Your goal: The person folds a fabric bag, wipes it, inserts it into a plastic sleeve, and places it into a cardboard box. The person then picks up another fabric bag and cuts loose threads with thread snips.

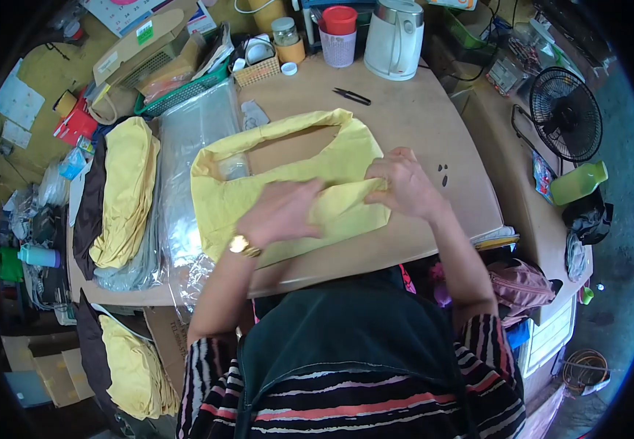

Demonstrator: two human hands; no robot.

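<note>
A yellow cloth bag [222, 197] lies on the table with its strap looped away from me. My right hand [408, 186] pinches a folded part of the bag at its right side, fingers closed on the cloth. Over the bag's middle is my left hand [280, 212], blurred by motion, its fingers stretched out and the thumb apart. Whether it presses on the cloth I cannot tell. A gold watch [244, 246] is on my left wrist. Clear plastic sleeves [185, 146] lie along the bag's left side, partly under it.
Folded yellow cloth pieces [123, 190] are stacked at the left, with another pile [134, 358] below the table edge. Black thread snips [351, 96] lie on the table [434, 132]. A white kettle [394, 40] and a purple cup [337, 47] stand behind. A fan [565, 113] is at right.
</note>
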